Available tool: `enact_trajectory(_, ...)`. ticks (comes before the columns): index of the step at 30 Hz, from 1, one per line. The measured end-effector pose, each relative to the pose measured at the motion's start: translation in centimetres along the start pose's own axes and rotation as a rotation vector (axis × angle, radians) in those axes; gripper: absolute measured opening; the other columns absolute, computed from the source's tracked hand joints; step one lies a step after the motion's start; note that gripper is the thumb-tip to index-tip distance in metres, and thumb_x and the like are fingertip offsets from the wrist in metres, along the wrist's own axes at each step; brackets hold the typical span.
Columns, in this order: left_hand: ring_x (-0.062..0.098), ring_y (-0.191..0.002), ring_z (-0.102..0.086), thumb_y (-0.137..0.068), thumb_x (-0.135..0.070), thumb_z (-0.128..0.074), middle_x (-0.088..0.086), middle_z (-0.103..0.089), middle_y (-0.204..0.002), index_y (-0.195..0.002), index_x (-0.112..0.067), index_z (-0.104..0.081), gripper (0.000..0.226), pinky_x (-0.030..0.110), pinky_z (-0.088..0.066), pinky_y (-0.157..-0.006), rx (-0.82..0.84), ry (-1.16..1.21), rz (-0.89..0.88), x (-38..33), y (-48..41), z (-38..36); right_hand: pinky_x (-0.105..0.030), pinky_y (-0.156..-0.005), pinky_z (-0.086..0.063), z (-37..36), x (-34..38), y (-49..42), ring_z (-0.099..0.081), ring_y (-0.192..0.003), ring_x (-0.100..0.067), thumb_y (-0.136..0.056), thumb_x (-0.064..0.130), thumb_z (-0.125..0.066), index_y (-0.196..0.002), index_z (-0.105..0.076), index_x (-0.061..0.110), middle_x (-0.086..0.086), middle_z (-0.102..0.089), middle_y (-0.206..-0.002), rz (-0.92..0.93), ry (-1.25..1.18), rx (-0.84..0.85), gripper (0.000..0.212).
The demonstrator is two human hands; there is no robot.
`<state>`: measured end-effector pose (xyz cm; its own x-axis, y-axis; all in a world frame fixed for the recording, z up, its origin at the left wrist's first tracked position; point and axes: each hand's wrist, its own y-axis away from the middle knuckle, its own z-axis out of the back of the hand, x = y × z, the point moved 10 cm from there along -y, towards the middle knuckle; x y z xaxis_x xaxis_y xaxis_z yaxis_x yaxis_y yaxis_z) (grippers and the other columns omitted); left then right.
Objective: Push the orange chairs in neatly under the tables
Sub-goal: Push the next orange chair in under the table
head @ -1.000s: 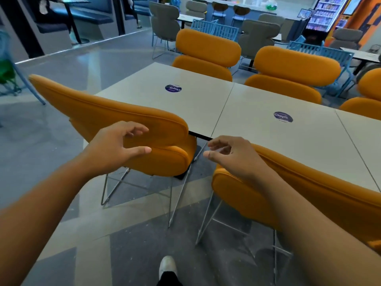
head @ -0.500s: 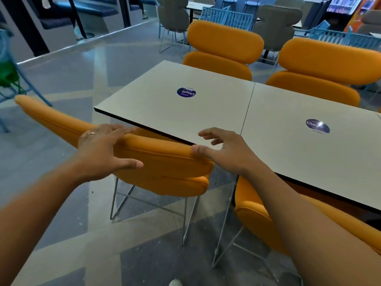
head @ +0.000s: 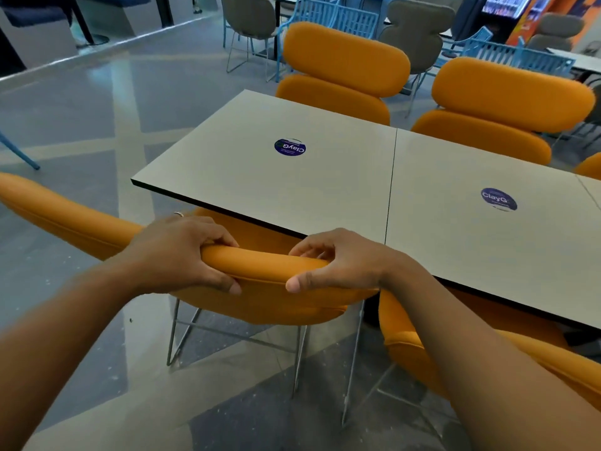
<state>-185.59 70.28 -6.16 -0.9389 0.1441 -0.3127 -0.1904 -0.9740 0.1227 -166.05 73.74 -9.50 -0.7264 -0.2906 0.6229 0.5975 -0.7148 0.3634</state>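
Note:
An orange padded chair on thin metal legs stands at the near edge of the left grey table, its seat partly under the tabletop. My left hand grips the top of its backrest, fingers over the far side, thumb on the near side. My right hand grips the same backrest at its right end. A second orange chair sits to the right, under my right forearm, beneath the neighbouring table.
Two more orange chairs are tucked in on the tables' far side. Grey chairs and blue metal chairs stand behind them. Polished floor stretches to the left.
Both hands went from hovering over the backrest to closing around its top edge. The chair's seat now lies further under the table, and the view has moved closer.

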Motion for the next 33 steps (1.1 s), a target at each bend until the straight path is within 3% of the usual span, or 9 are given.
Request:
enact_trajectory(2,0.0,-0.092,-0.045,-0.051,-0.082,-0.064,-0.026,-0.053,-0.1,-0.111,-0.049,-0.057,0.069,0.02,-0.033,-0.07,0.021,0.009,-0.041,-0.1,-0.1,-0.1,-0.034,-0.091,-0.054,-0.4,0.7,-0.1,-0.057,-0.113,-0.015,-0.061,0.074,-0.069,-0.136,-0.055,0.038,0.012,-0.058,-0.131,-0.032,0.015,-0.027,0.084)
enact_trajectory(5,0.002,-0.099,-0.046,-0.06,-0.083,-0.058,-0.025,-0.055,-0.109,-0.12,-0.05,-0.053,0.069,0.029,-0.041,-0.08,-0.008,-0.042,-0.154,0.0,0.3,-0.1,-0.036,-0.092,-0.054,-1.1,1.8,0.0,-0.057,-0.112,-0.017,-0.065,0.071,-0.079,-0.135,-0.056,0.036,0.012,-0.058,-0.13,-0.12,0.035,-0.088,0.082)
enact_trajectory(11,0.01,-0.107,-0.047,-0.076,-0.077,-0.051,-0.015,-0.059,-0.12,-0.132,-0.041,-0.048,0.067,0.032,-0.038,-0.087,-0.12,-0.14,-0.297,-0.4,1.3,0.4,-0.038,-0.09,-0.054,-1.3,3.4,0.8,-0.06,-0.104,-0.013,-0.062,0.083,-0.071,-0.126,-0.059,0.041,0.015,-0.064,-0.117,-0.319,0.355,-0.313,0.078)
enact_trajectory(15,0.013,-0.115,-0.047,-0.08,-0.069,-0.054,-0.011,-0.056,-0.129,-0.138,-0.039,-0.044,0.066,0.036,-0.038,-0.098,-0.046,-0.067,-0.325,0.1,1.8,0.8,-0.028,-0.078,-0.048,-1.0,4.2,1.9,-0.056,-0.091,-0.007,-0.059,0.087,-0.068,-0.116,-0.065,0.04,0.019,-0.063,-0.099,-0.354,0.394,-0.472,0.074)
enact_trajectory(18,0.018,-0.123,-0.045,-0.076,-0.074,-0.054,-0.009,-0.054,-0.133,-0.136,-0.041,-0.043,0.069,0.045,-0.034,-0.104,-0.034,-0.071,-0.245,2.2,1.7,2.1,-0.025,-0.069,-0.044,-0.8,4.2,2.0,-0.06,-0.089,-0.008,-0.056,0.09,-0.066,-0.111,-0.067,0.04,0.022,-0.059,-0.091,-0.347,0.4,-0.494,0.074)
enact_trajectory(23,0.031,-0.133,-0.035,-0.06,-0.083,-0.06,0.001,-0.042,-0.143,-0.143,-0.043,-0.027,0.098,0.058,-0.024,-0.107,0.047,-0.262,0.06,8.7,1.9,2.7,-0.024,-0.068,-0.045,-0.7,3.7,1.8,-0.06,-0.089,-0.008,-0.055,0.091,-0.065,-0.11,-0.067,0.04,0.022,-0.06,-0.093,-0.332,0.385,-0.498,0.075)
enact_trajectory(27,0.031,-0.129,-0.038,-0.057,-0.082,-0.063,0.001,-0.048,-0.134,-0.137,-0.043,-0.032,0.094,0.056,-0.02,-0.108,0.021,-0.32,0.153,11.9,3.0,3.0,-0.021,-0.064,-0.043,-0.6,3.6,2.1,-0.061,-0.084,-0.007,-0.054,0.093,-0.063,-0.106,-0.07,0.037,0.02,-0.065,-0.091,-0.276,0.385,-0.565,0.076)
enact_trajectory(33,0.034,-0.099,-0.055,-0.047,-0.075,-0.075,0.002,-0.065,-0.098,-0.104,-0.032,-0.062,0.073,0.051,-0.029,-0.093,-0.264,-0.3,0.057,11.6,3.3,3.6,-0.025,-0.067,-0.049,-0.5,4.0,2.6,-0.063,-0.079,-0.006,-0.05,0.102,-0.049,-0.1,-0.071,0.036,0.017,-0.069,-0.085,-0.204,0.43,-0.66,0.085)
